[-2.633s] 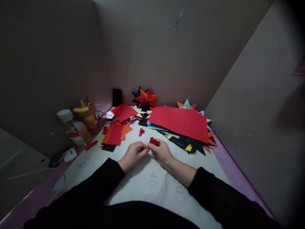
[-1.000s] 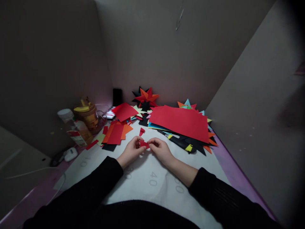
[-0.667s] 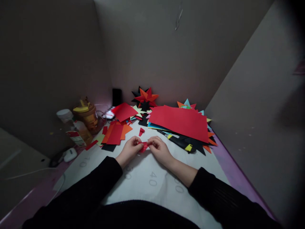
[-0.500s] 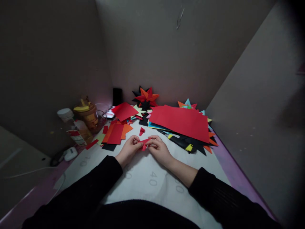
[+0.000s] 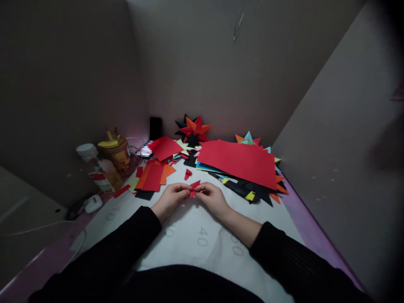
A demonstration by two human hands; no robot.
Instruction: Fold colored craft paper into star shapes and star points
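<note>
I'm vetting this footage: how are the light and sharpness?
Head view: dim overall, blackest at upper right; faint shadows on the mat; wide-lens stretch toward the edges; a mosaic patch left of centre; folds in the held paper too soft to read.

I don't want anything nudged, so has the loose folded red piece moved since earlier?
No, the loose folded red piece lies in the same spot relative to the printed 40 below it.

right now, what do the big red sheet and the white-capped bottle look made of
Big red sheet: likely matte paper or thin card, with a flat, shineless face and crisp edges.
White-capped bottle: probably clear, smooth plastic, as an amber tint shows through; glass is possible.
</note>
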